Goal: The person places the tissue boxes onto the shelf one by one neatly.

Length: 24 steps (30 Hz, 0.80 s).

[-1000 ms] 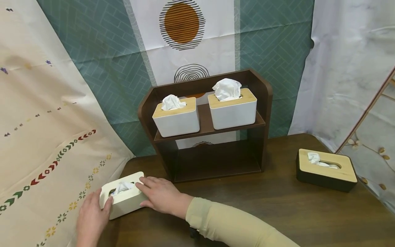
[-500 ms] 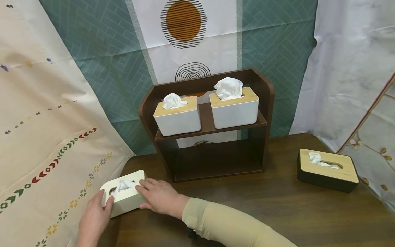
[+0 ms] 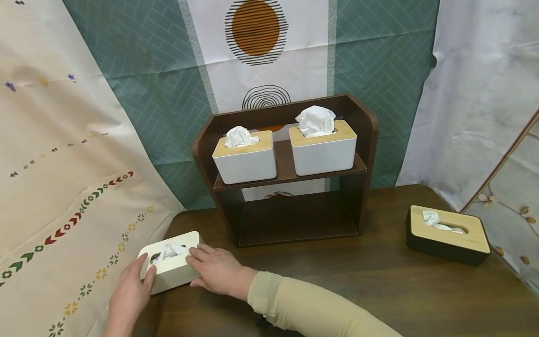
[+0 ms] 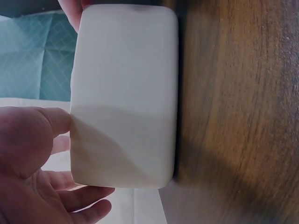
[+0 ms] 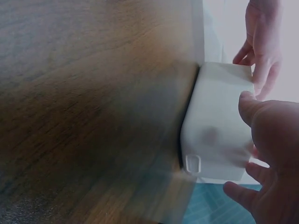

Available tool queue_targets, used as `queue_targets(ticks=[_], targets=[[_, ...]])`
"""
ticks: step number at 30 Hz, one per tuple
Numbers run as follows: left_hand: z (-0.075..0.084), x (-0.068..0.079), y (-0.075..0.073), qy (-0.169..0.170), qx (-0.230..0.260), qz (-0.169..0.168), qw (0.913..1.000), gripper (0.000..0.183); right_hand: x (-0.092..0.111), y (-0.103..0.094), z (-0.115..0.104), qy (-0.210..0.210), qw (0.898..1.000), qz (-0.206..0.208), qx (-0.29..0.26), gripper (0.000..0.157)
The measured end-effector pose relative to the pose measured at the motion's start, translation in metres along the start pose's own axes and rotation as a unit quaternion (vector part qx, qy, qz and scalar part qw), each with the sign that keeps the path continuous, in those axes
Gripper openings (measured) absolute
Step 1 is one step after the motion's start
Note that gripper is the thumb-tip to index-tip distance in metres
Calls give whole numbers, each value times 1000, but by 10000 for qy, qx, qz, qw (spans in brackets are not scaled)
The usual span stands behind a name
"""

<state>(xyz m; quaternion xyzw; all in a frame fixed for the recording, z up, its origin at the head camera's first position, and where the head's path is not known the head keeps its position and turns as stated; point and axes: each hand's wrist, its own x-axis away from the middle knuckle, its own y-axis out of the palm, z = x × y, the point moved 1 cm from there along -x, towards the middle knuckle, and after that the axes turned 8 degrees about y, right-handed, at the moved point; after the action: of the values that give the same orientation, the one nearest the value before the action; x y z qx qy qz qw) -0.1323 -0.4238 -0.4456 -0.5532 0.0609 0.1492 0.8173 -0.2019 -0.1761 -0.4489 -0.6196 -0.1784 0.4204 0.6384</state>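
A cream tissue box (image 3: 173,276) with a white tissue in its slot stands on the left of the table, close to the cream cloth. My left hand (image 3: 128,291) holds its left end, the thumb on the front upper edge and fingers round the end. At the opposite end my right hand (image 3: 216,271) grips the box, fingers over the top, thumb at the front. From the left wrist, the plain front face (image 4: 125,93) shows, flat against the wood. In the right wrist view a small rectangular mark (image 5: 193,164) is visible low on the box.
A brown two-tier shelf (image 3: 290,179) stands behind, bearing two white tissue boxes with wooden lids, a smaller one (image 3: 246,167) and a larger one (image 3: 324,157). A black tissue box (image 3: 448,250) with a wooden lid lies at the table's right. Cloths hang around the table.
Both hands keep their places on the cream tissue box. The head view has shifted slightly, so the scene sits a little farther right; the box shows hardly any movement of its own.
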Motion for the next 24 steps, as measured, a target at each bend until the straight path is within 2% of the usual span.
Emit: queue_targets(ticks=[17,24], targets=[[5,6,3,268,-58,32,9996,55,14,0,0,-59,10000,39,69,69],[9,9,4,170,-53,-30,9998,56,21,-5,1,-163,9998,-10,143,69]])
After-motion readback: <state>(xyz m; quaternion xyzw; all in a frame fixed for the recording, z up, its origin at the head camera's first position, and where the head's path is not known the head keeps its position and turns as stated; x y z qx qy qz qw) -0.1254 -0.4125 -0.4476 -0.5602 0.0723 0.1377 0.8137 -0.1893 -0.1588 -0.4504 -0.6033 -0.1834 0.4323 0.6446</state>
